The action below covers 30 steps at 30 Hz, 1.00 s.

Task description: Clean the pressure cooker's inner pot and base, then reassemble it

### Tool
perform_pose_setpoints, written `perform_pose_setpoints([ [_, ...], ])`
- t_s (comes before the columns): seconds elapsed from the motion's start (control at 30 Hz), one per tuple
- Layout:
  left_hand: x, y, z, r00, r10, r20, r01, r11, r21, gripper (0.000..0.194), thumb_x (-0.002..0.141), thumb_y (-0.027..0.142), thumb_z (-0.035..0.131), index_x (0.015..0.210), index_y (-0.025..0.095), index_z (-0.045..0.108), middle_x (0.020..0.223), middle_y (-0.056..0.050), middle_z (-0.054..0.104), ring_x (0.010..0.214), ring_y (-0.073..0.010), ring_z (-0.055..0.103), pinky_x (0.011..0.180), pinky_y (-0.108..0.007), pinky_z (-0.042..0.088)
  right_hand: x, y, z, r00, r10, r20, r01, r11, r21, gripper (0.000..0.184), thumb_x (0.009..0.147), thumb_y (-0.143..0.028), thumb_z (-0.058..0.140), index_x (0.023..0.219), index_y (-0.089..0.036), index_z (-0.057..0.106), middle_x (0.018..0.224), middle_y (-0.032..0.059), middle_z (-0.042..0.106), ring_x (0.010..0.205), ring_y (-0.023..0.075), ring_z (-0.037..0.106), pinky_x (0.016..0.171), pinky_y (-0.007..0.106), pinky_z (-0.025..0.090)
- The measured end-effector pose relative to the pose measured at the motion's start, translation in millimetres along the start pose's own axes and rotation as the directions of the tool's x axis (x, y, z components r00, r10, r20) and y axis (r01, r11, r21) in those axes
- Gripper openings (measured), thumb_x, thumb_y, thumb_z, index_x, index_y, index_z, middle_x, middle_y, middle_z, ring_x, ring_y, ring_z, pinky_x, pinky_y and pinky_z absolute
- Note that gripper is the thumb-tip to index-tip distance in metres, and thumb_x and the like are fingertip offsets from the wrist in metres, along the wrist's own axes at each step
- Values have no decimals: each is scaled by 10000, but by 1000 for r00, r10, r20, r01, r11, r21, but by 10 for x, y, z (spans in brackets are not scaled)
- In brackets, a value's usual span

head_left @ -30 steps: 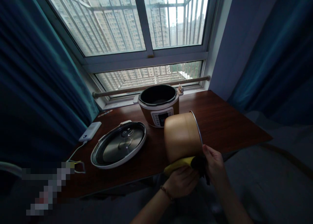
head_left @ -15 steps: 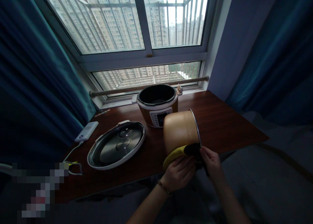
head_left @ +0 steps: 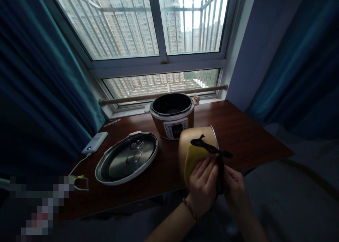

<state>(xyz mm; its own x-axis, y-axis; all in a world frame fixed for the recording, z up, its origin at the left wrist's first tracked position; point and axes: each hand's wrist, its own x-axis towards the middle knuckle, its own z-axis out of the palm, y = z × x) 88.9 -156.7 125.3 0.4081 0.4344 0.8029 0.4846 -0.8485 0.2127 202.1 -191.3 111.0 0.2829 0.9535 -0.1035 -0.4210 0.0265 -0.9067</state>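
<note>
A gold inner pot [head_left: 189, 138] lies tilted on its side near the table's front edge, its metal rim facing right. Over its near side is a yellow cloth with black parts [head_left: 194, 157]. My left hand [head_left: 202, 182] presses this cloth against the pot's wall, fingers together. On the right, my right hand [head_left: 234, 182] is closed near the rim, pinching a dark hanging part of the cloth; its fingertips are partly hidden. Behind the pot stands an electric cooker [head_left: 159, 123], lidless, with a dark interior and a front control panel.
Left of the pot, a round cooker lid [head_left: 127, 161] lies inner side up. A white power bank [head_left: 95, 142] with a cable [head_left: 78, 164] sits at the table's left edge. The wooden table [head_left: 246, 139] meets a barred window at the back; blue curtains [head_left: 53, 76] hang at both sides.
My left hand has moved up and right along the pot with the cloth, which now covers more of its wall. My right hand has shifted slightly down. The pot has lowered slightly in view.
</note>
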Motion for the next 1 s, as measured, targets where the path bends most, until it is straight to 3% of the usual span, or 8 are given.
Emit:
perform_pose_setpoints([
  [0.17,-296,39,87,991,122,-58,-120,992,28,299,858,93,373,1066,101,589,1068,-113,668,1172,-197,511,960,-337,458,-9,-73,-3,999,35,-17,-33,997,67,241,651,-399,725,740,-175,714,598,6,608,529,117,512,475,203,389],
  [0.37,-802,-235,287,911,405,-82,-405,914,8,140,833,132,509,861,156,643,905,-12,717,948,-103,633,959,-239,444,157,-188,47,995,95,-2,-95,995,21,288,687,-433,696,762,-156,706,577,16,619,551,151,559,510,238,429],
  [0.5,-997,-359,353,876,479,-60,-475,877,63,122,803,182,577,884,210,664,1018,26,695,830,-72,648,930,-223,456,208,-220,75,990,115,79,-121,989,85,285,686,-409,707,848,-176,711,716,42,681,647,179,614,599,273,468],
  [0.73,-856,-404,207,854,509,106,-518,851,83,157,818,166,564,947,183,651,1203,-31,606,1097,-121,561,992,-263,404,202,-21,-126,989,68,129,-78,995,67,301,726,-408,674,941,-199,705,811,53,701,746,198,632,661,287,479],
  [1.0,-605,-391,145,891,447,84,-454,884,113,183,829,165,550,983,186,647,1155,-16,636,1133,-126,536,1092,-322,284,210,7,-164,991,29,127,-26,999,-31,310,719,-414,676,902,-169,723,791,52,697,744,207,624,662,285,480],
])
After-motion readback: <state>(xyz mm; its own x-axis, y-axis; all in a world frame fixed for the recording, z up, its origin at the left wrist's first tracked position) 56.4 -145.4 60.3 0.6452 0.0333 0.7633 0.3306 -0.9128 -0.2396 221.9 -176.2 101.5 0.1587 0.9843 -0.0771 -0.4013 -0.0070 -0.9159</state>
